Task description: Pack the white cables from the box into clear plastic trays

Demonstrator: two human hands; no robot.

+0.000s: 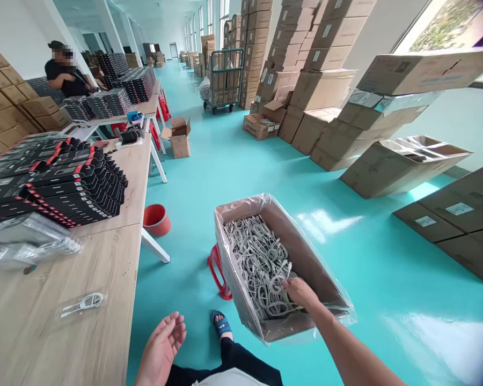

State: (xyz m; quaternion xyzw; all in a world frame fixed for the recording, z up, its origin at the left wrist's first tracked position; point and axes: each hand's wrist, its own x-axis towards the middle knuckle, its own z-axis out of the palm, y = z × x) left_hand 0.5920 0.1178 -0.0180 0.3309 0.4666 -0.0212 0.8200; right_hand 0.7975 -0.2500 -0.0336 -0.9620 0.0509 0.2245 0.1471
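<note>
My right hand (301, 292) reaches into a plastic-lined cardboard box (295, 236), its fingers pinching a coiled white cable (279, 281). Many more coiled cables (253, 249) fill the box, and the fingertips are partly hidden among them. Empty, palm up and with loosely curled fingers, my left hand (165, 343) hovers between the wooden table (104, 321) and the box. On that table, a single white cable (90, 301) lies in a clear bag.
Stacked black retail boxes (76, 187) and plastic bags (28, 241) occupy the table. A red stool (216, 271) shows beside the cable box, with a red bucket (156, 220) nearby. Cartons (378, 166) line the right wall. Another person (70, 75) stands at the far left.
</note>
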